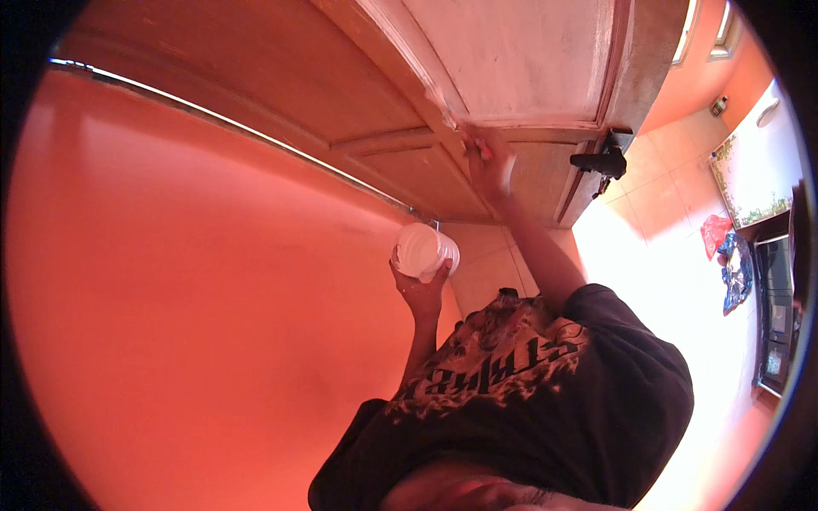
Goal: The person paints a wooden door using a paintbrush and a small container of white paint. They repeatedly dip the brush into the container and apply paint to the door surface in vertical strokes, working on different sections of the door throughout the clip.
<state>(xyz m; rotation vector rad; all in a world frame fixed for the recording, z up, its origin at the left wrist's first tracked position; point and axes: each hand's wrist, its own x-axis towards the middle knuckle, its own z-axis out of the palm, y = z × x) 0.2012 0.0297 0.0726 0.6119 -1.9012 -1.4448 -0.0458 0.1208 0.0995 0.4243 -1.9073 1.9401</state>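
Observation:
My left hand [422, 294] grips a white plastic tub [452, 255] from below and the sides. The tub is tilted so its pale inside shows; whitish paint appears to coat it. Up at the wooden panel door [383, 150], my right hand [493, 167] is closed around what looks like a paintbrush [487, 152], mostly hidden by the fingers. Its tip meets the moulding at the lower corner of a whitened upper panel [524, 57]. Streaks of white run along that panel's moulding, while the panels to the left and below are bare brown.
A black door handle [597, 164] with keys juts from the door's right edge. An orange wall [192, 287] stands close on my left. Farther right, a red plastic bag [716, 233] and a blue bag [737, 271] lie on the tiled floor [658, 169] near a dark glass-fronted cabinet [776, 306].

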